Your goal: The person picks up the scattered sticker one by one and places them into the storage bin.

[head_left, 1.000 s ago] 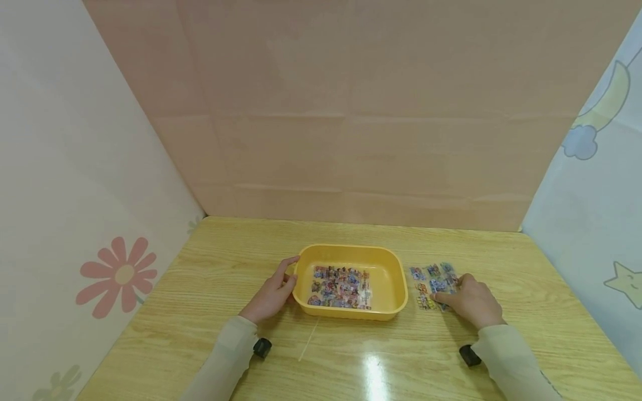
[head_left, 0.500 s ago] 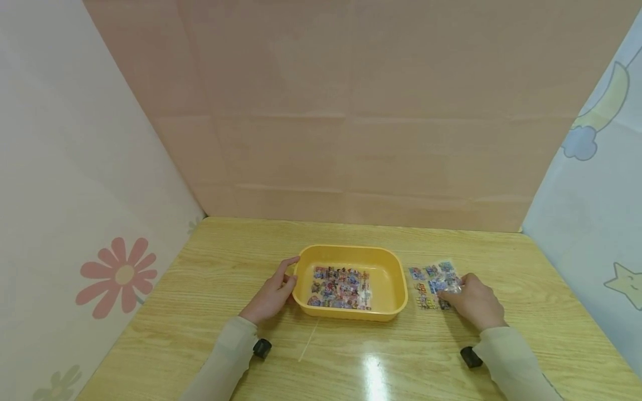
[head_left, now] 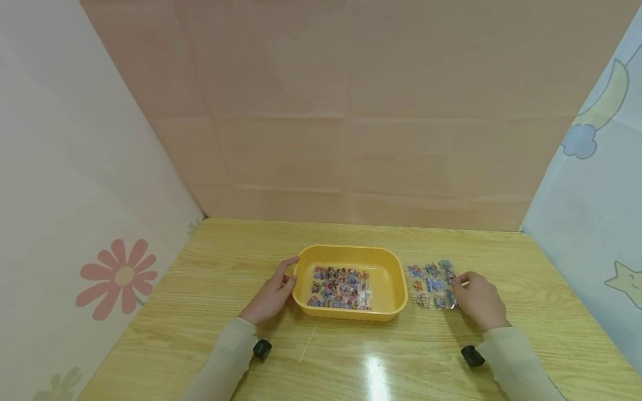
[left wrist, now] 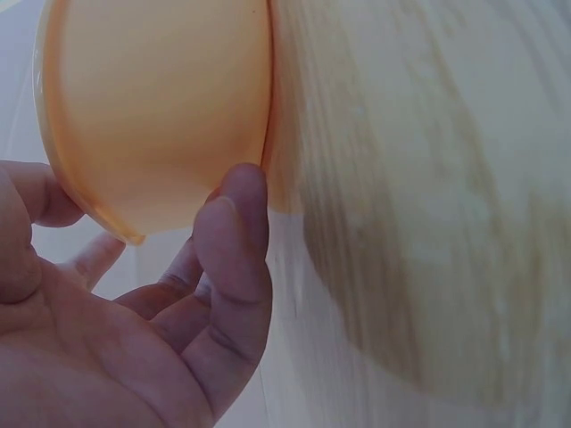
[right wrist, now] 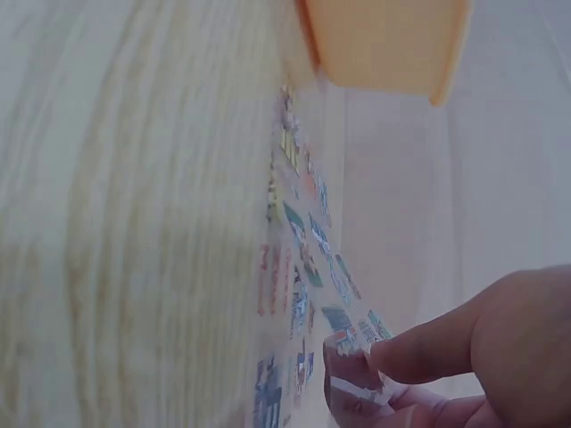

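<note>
A yellow plastic tub (head_left: 389, 289) sits on the table, with a clear sheet of small colourful cartoon stickers (head_left: 341, 287) lying flat inside. At its left end is my left hand (head_left: 271, 292); in the left wrist view the thumb rests at the rim and curled fingers hold the outer wall. To the right of the tub lies another clear sticker sheet (head_left: 428, 285). My right hand (head_left: 478, 301) pinches this sheet's right edge between thumb and fingers. In the right wrist view the pinched corner is bent up off the table (right wrist: 161, 267); part of the sheet is hidden by the hand.
Behind the table stands a plain brownish-pink backdrop (head_left: 346, 139). A white panel with a red flower (head_left: 124, 275) borders the left side, and a pale panel with a moon and star (head_left: 627, 281) the right. Black bands (head_left: 472, 356) are on both wrists.
My right hand has shifted slightly right, its thumb and fingers moving from over the sticker sheet to its right edge. My left hand and the tub have stayed put.
</note>
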{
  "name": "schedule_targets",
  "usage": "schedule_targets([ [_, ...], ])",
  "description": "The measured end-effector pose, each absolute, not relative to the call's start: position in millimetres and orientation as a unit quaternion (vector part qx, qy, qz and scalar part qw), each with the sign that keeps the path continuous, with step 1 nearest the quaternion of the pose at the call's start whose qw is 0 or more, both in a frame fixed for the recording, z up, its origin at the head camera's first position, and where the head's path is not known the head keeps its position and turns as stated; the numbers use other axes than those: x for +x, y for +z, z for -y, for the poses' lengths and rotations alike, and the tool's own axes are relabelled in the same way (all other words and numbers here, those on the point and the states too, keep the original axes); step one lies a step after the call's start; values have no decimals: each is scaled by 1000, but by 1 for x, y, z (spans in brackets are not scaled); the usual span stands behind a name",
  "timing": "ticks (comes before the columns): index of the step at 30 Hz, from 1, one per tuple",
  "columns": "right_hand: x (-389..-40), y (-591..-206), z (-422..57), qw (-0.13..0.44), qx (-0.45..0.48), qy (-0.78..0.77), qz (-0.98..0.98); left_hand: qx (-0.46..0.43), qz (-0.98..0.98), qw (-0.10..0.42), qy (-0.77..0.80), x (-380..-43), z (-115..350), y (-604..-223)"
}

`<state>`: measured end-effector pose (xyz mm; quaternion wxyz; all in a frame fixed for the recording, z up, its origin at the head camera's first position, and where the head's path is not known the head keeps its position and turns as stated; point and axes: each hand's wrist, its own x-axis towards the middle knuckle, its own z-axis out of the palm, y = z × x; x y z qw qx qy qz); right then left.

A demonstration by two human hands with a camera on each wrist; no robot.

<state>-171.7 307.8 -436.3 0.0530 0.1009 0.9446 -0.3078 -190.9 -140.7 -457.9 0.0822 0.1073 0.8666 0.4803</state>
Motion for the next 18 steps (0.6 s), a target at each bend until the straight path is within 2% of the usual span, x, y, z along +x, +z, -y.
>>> schedule_targets([
  [7, -174, -430, -311, 35, 78, -348, -934, 102, -869, 83, 476, -191, 140, -457],
  [18, -176, -427, -318, 35, 91, -404, -910, 103, -869, 84, 477, -190, 140, -456],
])
